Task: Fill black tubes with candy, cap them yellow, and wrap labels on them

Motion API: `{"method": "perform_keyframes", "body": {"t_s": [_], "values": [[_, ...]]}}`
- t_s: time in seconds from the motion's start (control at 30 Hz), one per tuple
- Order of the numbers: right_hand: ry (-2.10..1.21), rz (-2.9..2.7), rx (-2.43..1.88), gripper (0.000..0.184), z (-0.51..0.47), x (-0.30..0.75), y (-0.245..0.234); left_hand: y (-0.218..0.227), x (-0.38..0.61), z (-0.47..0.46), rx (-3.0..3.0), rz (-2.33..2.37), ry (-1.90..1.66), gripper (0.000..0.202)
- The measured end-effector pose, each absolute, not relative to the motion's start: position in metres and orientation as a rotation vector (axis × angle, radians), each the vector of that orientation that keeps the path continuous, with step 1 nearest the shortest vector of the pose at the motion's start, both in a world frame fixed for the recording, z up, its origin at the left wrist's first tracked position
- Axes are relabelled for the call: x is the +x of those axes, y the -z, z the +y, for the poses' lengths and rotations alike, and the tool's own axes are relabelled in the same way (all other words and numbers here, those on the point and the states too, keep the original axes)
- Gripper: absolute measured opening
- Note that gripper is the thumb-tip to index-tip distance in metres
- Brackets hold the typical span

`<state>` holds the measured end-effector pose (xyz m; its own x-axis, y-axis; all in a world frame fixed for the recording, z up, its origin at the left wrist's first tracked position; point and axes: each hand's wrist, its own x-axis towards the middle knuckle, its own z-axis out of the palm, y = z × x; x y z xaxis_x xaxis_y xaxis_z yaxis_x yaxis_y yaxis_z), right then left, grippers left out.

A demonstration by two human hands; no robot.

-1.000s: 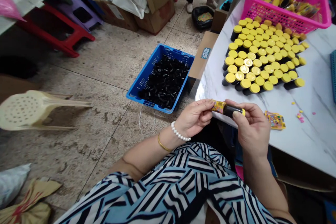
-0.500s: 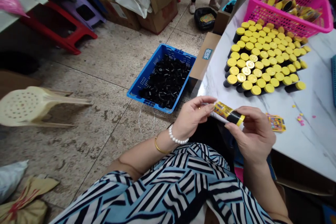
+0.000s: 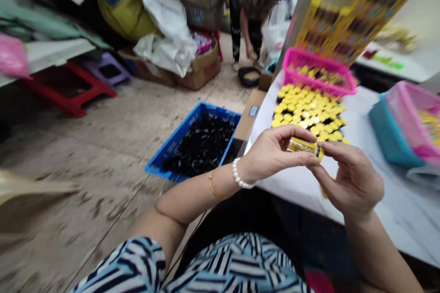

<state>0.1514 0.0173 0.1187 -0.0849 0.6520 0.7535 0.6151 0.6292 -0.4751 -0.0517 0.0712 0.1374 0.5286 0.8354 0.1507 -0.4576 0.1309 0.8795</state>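
My left hand (image 3: pixel 275 153) and my right hand (image 3: pixel 350 178) together hold a small tube with a yellow cap and a yellow printed label (image 3: pixel 304 147), just above the near edge of the white marble table (image 3: pixel 371 192). The left fingers wrap round its labelled end, and the right fingertips pinch the capped end. Behind my hands, a block of several yellow-capped black tubes (image 3: pixel 307 112) stands on the table. The picture is blurred by motion.
A blue crate of black tubes (image 3: pixel 197 144) sits on the floor to the left. A pink basket (image 3: pixel 318 71) stands behind the tube block; teal (image 3: pixel 387 139) and pink (image 3: pixel 412 119) baskets are at right. A person (image 3: pixel 252 4) bends over at the back near boxes and a red stool (image 3: pixel 65 89).
The view has swung upward and blurred, so the far room and a person show. My hands have lifted the tube slightly and closed more around it.
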Motion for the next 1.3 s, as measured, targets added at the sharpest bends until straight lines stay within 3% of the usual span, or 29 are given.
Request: {"method": "perform_keyframes", "body": {"t_s": [0.1,0.2,0.37,0.53,0.6,0.7,0.8,0.97,1.13,1.3], "values": [[0.178,-1.721,-0.861,0.049,0.050,0.176,-0.155,-0.180,-0.022,0.093,1.087,0.304,-1.133,0.049],[0.281,-1.696,-0.817,0.041,0.073,0.197,-0.166,-0.190,0.006,0.111,1.072,0.284,-1.141,0.043],[0.224,-1.720,-0.934,0.037,0.082,0.226,-0.135,-0.144,0.041,0.129,1.029,0.405,-1.036,0.047],[0.370,-1.863,-0.936,0.051,0.069,0.229,-0.115,-0.112,0.045,0.130,1.031,0.429,-0.958,0.042],[0.237,-1.785,-0.982,0.049,0.068,0.224,-0.111,-0.113,0.043,0.129,1.095,0.430,-0.978,0.037],[-0.256,-1.524,-1.045,0.036,0.071,0.216,-0.106,-0.117,0.042,0.129,1.228,0.447,-1.082,0.031],[-0.563,-1.372,-1.036,0.031,0.076,0.216,-0.104,-0.113,0.044,0.132,1.228,0.415,-1.096,0.038],[-0.726,-1.408,-0.957,0.050,0.083,0.229,-0.109,-0.101,0.048,0.143,1.030,0.460,-0.975,0.046],[-0.823,-1.373,-0.902,0.024,0.086,0.230,-0.101,-0.103,0.049,0.145,0.989,0.470,-0.832,0.051],[-0.836,-1.264,-0.861,0.025,0.087,0.229,-0.095,-0.104,0.050,0.146,0.899,0.395,-0.757,0.048]]}}
